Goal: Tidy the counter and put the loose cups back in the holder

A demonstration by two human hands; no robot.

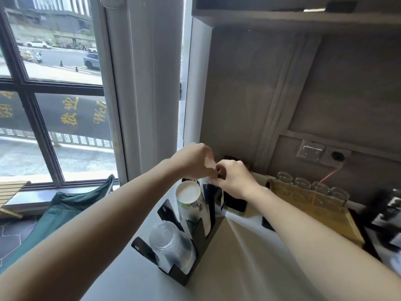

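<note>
A large dark-framed window [43, 88] on the left lets in bright daylight from a street with cars. A grey wall [249, 94] rises behind the bench, with a shelf [282, 18] above and a switch plate [310, 152] lower right.

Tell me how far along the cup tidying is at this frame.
Done: clear plastic cups and a paper cup stack already sit in the black holder. In hand: the left hand and right hand meet over the holder's far slot, pinching something pale; the grip itself is hidden. Left: no loose cups show; glass jars stand behind a yellow tray.
</note>
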